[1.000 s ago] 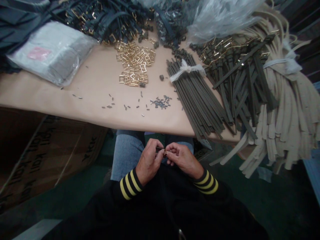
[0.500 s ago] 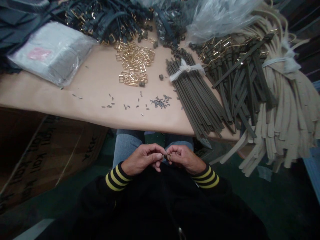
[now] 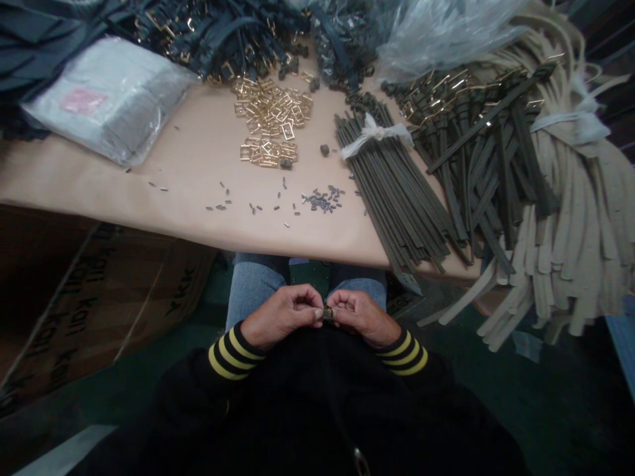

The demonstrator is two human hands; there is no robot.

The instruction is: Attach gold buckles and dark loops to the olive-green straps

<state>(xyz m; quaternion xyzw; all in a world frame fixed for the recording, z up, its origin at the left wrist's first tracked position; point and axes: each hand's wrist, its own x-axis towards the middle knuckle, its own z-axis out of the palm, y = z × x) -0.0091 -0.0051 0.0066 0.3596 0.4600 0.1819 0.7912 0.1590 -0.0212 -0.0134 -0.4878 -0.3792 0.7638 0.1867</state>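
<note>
buckle (image 3: 328,313) pinched by left hand (image 3: 290,313), right hand (image 3: 366,317)

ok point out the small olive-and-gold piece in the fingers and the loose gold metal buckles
Small olive-and-gold piece (image 3: 327,313): head view, exposed middle.
Loose gold metal buckles (image 3: 272,111): head view, middle of the pile.

The cardboard box (image 3: 143,317) reads "YKK" beside blurred lettering.

Buckles (image 3: 272,109) on table (image 3: 198,152), packet (image 3: 106,99) left, strap bundle (image 3: 399,198) right, small pieces (image 3: 325,200) before, seemingly more straps (image 3: 243,46) behind
</note>
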